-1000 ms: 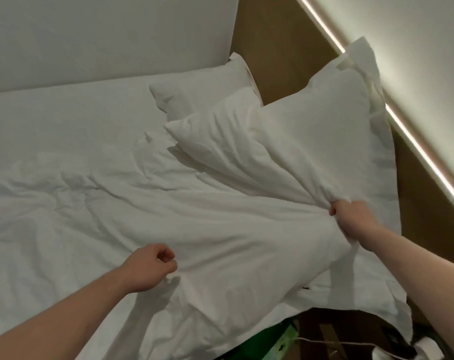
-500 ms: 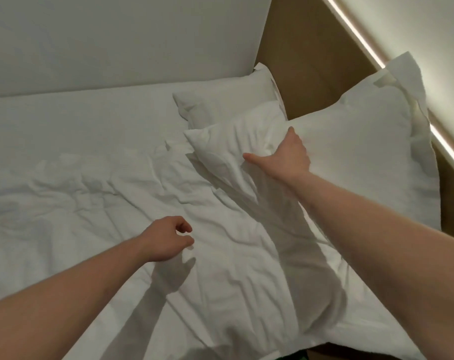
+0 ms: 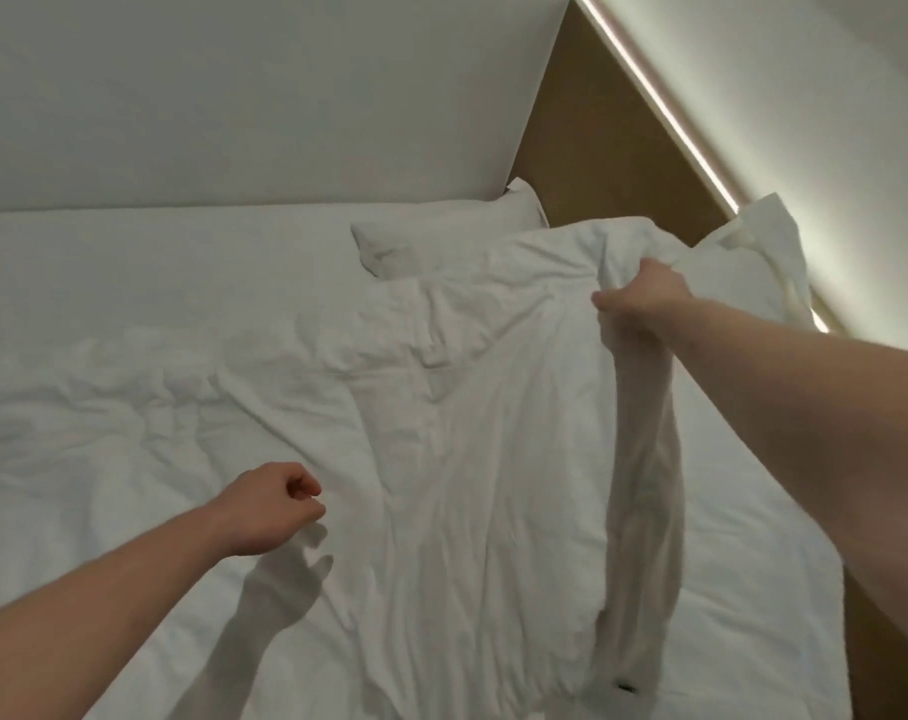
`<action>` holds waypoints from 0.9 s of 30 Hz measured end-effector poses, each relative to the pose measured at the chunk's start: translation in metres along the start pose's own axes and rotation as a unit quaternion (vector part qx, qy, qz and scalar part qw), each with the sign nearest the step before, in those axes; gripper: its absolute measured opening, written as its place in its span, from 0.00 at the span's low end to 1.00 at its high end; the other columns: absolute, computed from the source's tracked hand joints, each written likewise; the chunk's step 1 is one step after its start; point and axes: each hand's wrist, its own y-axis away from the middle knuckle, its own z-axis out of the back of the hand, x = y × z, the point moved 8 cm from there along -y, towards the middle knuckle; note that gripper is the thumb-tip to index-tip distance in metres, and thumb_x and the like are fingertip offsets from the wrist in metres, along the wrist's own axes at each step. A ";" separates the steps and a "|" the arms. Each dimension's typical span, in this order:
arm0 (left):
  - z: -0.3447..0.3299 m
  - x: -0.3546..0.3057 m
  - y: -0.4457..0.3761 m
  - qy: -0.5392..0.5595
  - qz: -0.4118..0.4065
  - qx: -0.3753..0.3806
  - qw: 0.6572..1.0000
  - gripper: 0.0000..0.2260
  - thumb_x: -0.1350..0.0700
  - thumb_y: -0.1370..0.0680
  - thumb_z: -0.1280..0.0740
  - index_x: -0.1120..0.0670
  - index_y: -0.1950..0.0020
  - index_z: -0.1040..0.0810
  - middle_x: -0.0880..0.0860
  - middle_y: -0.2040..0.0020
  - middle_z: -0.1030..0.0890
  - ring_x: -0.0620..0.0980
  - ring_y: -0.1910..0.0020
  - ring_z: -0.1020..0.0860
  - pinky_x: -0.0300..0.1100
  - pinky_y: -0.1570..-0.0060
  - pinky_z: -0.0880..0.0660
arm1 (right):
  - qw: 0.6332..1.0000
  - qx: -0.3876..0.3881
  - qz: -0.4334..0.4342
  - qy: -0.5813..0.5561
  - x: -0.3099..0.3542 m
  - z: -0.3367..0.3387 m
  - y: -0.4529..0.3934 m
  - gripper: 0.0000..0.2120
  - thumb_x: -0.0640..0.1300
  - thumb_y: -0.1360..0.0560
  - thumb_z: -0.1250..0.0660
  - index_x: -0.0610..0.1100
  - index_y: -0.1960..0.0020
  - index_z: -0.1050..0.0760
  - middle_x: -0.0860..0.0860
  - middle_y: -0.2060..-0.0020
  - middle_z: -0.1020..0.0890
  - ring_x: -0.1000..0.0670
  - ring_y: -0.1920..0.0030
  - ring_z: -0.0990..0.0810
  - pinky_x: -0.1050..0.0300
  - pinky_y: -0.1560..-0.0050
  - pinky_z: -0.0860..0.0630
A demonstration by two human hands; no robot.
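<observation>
A white duvet (image 3: 441, 459) lies crumpled across the bed. My right hand (image 3: 644, 298) grips its upper edge near the headboard and holds it lifted, so a fold of cloth hangs down below the fist. My left hand (image 3: 270, 506) hovers just above the duvet at lower left, fingers curled, holding nothing. A white pillow (image 3: 441, 241) lies at the head of the bed, partly covered by the raised duvet. A second pillow (image 3: 753, 252) leans against the wall behind my right hand.
A wooden headboard panel (image 3: 587, 137) stands at the back right, with a lit strip (image 3: 665, 111) running diagonally along it. A white wall (image 3: 233, 96) borders the far side of the bed. The flat sheet (image 3: 129, 262) stretches to the left.
My right hand left the pillow, took hold of the duvet edge and pulled it up over the near pillow. My left hand stayed curled in about the same place.
</observation>
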 end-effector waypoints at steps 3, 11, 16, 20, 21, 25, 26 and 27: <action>-0.015 0.001 0.003 -0.016 0.001 0.013 1.000 0.10 0.50 0.24 0.28 0.47 0.44 0.20 0.44 0.48 0.19 0.43 0.49 0.21 0.39 0.46 0.26 | 0.998 -0.019 0.054 -0.026 -0.005 -0.018 0.027 0.51 0.60 0.28 0.25 0.45 0.17 0.51 0.44 0.21 0.37 0.39 0.22 0.36 0.42 0.24 0.36; -0.087 -0.003 0.031 -0.015 -0.018 0.081 0.996 0.10 0.48 0.24 0.29 0.45 0.43 0.20 0.43 0.47 0.19 0.40 0.53 0.21 0.35 0.55 0.28 | 0.960 0.000 -0.062 -0.274 -0.166 -0.095 0.224 0.26 0.57 0.29 0.22 0.56 0.35 0.29 0.58 0.43 0.21 0.51 0.40 0.20 0.57 0.46 0.24; -0.122 -0.004 0.046 -0.024 -0.021 0.111 0.993 0.10 0.49 0.24 0.29 0.46 0.43 0.20 0.43 0.48 0.19 0.39 0.53 0.21 0.33 0.56 0.28 | 0.941 0.084 -0.140 -0.296 -0.230 -0.146 0.259 0.14 0.55 0.23 0.27 0.54 0.40 0.24 0.62 0.52 0.20 0.62 0.54 0.23 0.59 0.52 0.25; -0.146 -0.017 0.064 -0.022 -0.031 0.130 0.991 0.10 0.48 0.24 0.29 0.46 0.43 0.20 0.43 0.47 0.18 0.40 0.52 0.21 0.33 0.56 0.28 | 0.916 0.045 -0.202 -0.344 -0.249 -0.135 0.259 0.12 0.56 0.17 0.37 0.49 0.46 0.20 0.50 0.53 0.16 0.49 0.52 0.18 0.52 0.51 0.22; -0.151 -0.023 0.068 -0.022 -0.039 0.134 0.990 0.10 0.48 0.23 0.30 0.46 0.43 0.20 0.43 0.47 0.18 0.39 0.52 0.21 0.33 0.56 0.28 | 0.905 0.022 -0.214 -0.366 -0.254 -0.121 0.263 0.12 0.56 0.17 0.37 0.50 0.47 0.20 0.50 0.54 0.16 0.48 0.52 0.18 0.51 0.49 0.22; -0.164 -0.050 0.084 -0.025 -0.072 0.146 0.986 0.10 0.48 0.23 0.31 0.46 0.41 0.20 0.42 0.45 0.19 0.38 0.55 0.22 0.32 0.56 0.29 | 0.903 -0.018 -0.187 -0.387 -0.278 -0.061 0.268 0.11 0.58 0.20 0.32 0.51 0.46 0.19 0.49 0.51 0.14 0.46 0.49 0.17 0.46 0.44 0.21; -0.166 -0.056 0.087 -0.022 -0.075 0.148 0.986 0.10 0.48 0.23 0.31 0.46 0.42 0.20 0.42 0.45 0.19 0.39 0.55 0.22 0.32 0.57 0.29 | 0.907 -0.006 -0.194 -0.373 -0.285 -0.053 0.266 0.15 0.59 0.21 0.32 0.49 0.43 0.19 0.48 0.50 0.14 0.44 0.47 0.17 0.43 0.43 0.21; -0.167 -0.061 0.090 -0.018 -0.078 0.149 0.986 0.11 0.48 0.23 0.31 0.46 0.42 0.20 0.41 0.46 0.19 0.39 0.55 0.21 0.32 0.57 0.29 | 0.912 0.012 -0.207 -0.353 -0.291 -0.049 0.262 0.18 0.60 0.21 0.32 0.48 0.41 0.19 0.47 0.49 0.14 0.43 0.47 0.17 0.42 0.43 0.21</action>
